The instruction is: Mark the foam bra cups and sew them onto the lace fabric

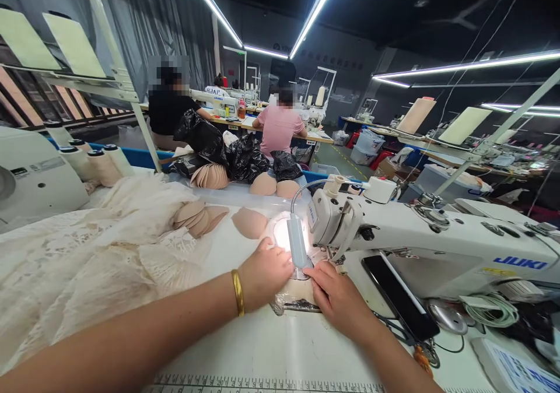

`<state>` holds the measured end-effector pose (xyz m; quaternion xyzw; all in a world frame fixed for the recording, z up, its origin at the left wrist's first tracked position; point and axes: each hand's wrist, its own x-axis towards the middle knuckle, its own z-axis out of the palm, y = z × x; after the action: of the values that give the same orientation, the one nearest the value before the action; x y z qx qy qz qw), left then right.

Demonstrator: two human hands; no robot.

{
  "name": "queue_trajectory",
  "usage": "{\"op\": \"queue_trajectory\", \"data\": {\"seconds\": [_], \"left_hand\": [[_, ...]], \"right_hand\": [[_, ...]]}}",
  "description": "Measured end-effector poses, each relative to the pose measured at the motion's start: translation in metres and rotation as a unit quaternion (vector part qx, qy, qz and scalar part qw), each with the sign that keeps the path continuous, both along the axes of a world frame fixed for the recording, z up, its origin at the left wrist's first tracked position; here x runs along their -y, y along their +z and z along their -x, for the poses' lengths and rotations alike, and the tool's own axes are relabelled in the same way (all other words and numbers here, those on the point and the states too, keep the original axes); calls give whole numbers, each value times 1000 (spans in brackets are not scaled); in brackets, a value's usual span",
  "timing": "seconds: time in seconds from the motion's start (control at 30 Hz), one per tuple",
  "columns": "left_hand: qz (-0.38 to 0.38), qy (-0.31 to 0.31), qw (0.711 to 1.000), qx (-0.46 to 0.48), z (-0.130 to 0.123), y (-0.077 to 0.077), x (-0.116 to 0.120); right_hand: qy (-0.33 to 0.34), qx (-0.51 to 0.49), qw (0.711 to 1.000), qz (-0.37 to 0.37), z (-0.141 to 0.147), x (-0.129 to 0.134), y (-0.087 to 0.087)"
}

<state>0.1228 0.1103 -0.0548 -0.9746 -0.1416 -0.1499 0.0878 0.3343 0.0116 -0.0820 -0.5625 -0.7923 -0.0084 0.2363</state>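
Feeding a pale fabric piece (294, 291) under the sewing machine (420, 235) needle.
Left hand (265, 273) curled, right hand (336, 297) flat, both pressing it; keep tension even, fingertips probably clear of needle, glare hides it.

White table (280, 346); lace fabric (87, 253); foam cups (249, 223); sewing machine (420, 235).

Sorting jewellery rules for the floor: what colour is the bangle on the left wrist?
Gold: the bangle sits just behind the left hand, clear in the head view.
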Motion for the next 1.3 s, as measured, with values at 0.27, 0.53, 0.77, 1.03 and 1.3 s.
{"op": "queue_trajectory", "data": {"seconds": [0.27,0.53,0.77,1.03,1.3], "left_hand": [[-2,114,993,26,87,-8,95],[-20,342,934,96,168,29,53],[70,269,949,146,167,80,37],[266,0,958,110,105,56,116],[592,261,706,287,100,8,85]], "right_hand": [[37,-15,998,-49,-17,0,-35],[64,-33,994,-77,-16,-1,-35],[136,-239,957,90,49,43,21],[29,-684,656,317,124,43,27],[51,-604,755,250,100,42,35]]}}
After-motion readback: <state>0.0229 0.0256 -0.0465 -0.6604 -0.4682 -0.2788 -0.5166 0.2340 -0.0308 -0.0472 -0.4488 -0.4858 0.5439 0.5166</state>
